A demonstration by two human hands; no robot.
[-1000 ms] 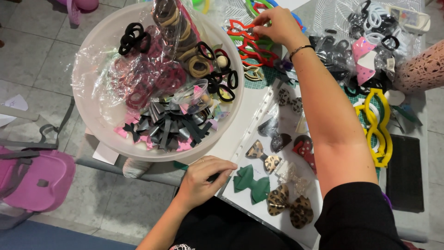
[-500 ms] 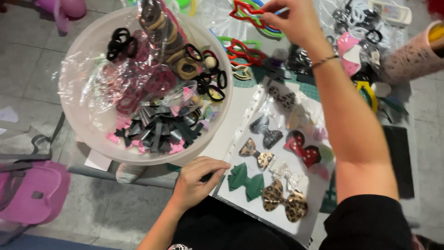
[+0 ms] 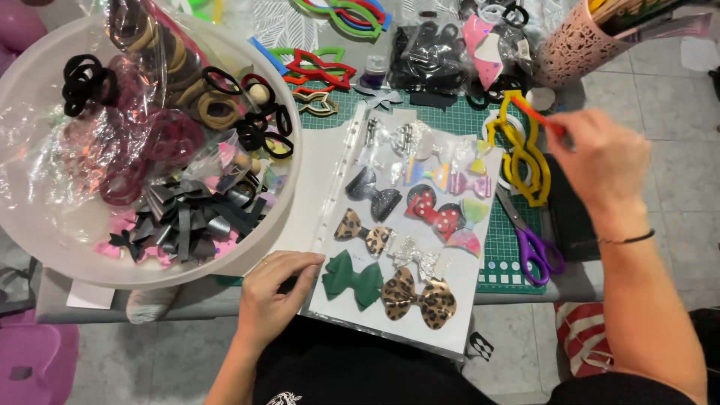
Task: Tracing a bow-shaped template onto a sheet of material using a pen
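Observation:
My left hand [image 3: 274,291] rests with curled fingers on the near left corner of a clear plastic sleeve [image 3: 322,187] that carries several hair bows. Closest to that hand lies a dark green bow [image 3: 352,279]; a leopard-print bow [image 3: 418,297] is beside it. My right hand [image 3: 604,161] is raised at the right, blurred, pinching a thin red-orange piece [image 3: 536,114] above the yellow bow-shaped template [image 3: 525,161]. A black band circles that wrist.
A large white bowl [image 3: 289,172] at the left holds hair ties, rings and black ribbon pieces in plastic. Purple-handled scissors [image 3: 534,247] lie on the green cutting mat [image 3: 504,259]. Red [image 3: 319,69] and green [image 3: 337,11] templates, black bags and a pink perforated holder [image 3: 574,49] crowd the far edge.
My right hand has come back from the red template at the far side and swung right, now over the yellow template with a red-orange piece. The left hand stays on the sleeve.

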